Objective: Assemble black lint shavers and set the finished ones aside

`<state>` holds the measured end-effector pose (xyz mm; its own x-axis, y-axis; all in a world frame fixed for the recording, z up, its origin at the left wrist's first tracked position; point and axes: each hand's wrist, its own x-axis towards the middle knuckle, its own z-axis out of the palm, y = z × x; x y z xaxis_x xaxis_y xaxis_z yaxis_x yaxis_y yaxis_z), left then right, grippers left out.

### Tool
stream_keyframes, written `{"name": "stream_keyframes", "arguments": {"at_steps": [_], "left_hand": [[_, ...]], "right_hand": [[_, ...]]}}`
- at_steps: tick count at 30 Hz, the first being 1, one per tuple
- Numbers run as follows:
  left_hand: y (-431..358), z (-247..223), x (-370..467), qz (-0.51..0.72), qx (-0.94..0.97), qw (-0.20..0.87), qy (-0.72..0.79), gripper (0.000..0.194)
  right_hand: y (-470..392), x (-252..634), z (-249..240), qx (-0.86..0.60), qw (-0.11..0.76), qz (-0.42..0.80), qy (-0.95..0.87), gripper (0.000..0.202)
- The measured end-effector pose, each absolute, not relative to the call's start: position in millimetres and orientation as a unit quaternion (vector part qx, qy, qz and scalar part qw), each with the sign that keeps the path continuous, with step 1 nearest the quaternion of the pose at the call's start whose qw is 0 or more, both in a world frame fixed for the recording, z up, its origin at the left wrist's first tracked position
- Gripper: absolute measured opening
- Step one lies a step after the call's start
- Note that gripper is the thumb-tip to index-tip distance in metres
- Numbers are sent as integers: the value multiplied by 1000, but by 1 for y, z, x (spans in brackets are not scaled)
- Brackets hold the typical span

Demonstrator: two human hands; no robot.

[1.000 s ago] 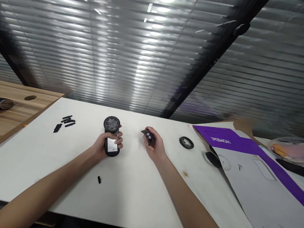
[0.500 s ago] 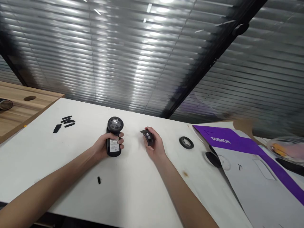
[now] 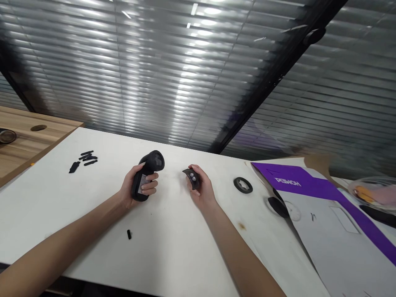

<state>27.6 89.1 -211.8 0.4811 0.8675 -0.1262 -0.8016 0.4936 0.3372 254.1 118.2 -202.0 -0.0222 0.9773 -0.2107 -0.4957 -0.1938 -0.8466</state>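
My left hand (image 3: 127, 187) is wrapped round the handle of a black fabric shaver (image 3: 152, 161), its round head turned toward the right and a pale label showing between the fingers. In my right hand (image 3: 202, 189) is a small dark curved piece (image 3: 192, 178) with two shiny round spots, pinched between thumb and fingers. The two hands are apart, both over the white table (image 3: 173, 247). To the right of my right hand lies a black ring (image 3: 243, 185) with a notched opening. A small black pin-like piece (image 3: 129, 234) rests nearer to me, below my left hand.
Several thin black pieces (image 3: 88, 157) lie at the far left. A purple and white box (image 3: 334, 231) covers the right side, with a black rounded object (image 3: 277, 207) by its edge and a clear plastic container (image 3: 375, 193) behind. Wooden furniture (image 3: 21, 123) adjoins the table; blinds (image 3: 148, 74) stand behind.
My left hand has turned the fabric shaver, so its mesh face points more to the right and the label shows less. My right hand has stayed almost still.
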Motion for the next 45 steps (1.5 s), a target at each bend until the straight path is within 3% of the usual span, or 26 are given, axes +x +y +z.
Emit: {"name": "stream_keyframes", "arguments": {"at_steps": [18, 27, 38, 45], "left_hand": [[83, -202, 26, 481, 110, 865, 90, 18], [82, -199, 28, 488, 100, 861, 105, 21], [85, -203, 29, 487, 236, 824, 169, 25], [85, -207, 30, 493, 265, 788, 256, 29]], "right_hand": [[115, 250, -195, -442, 556, 646, -278, 37], [114, 251, -195, -442, 554, 645, -284, 30], [116, 250, -195, -447, 564, 641, -267, 32], [117, 253, -200, -427, 570, 648, -269, 20]]}}
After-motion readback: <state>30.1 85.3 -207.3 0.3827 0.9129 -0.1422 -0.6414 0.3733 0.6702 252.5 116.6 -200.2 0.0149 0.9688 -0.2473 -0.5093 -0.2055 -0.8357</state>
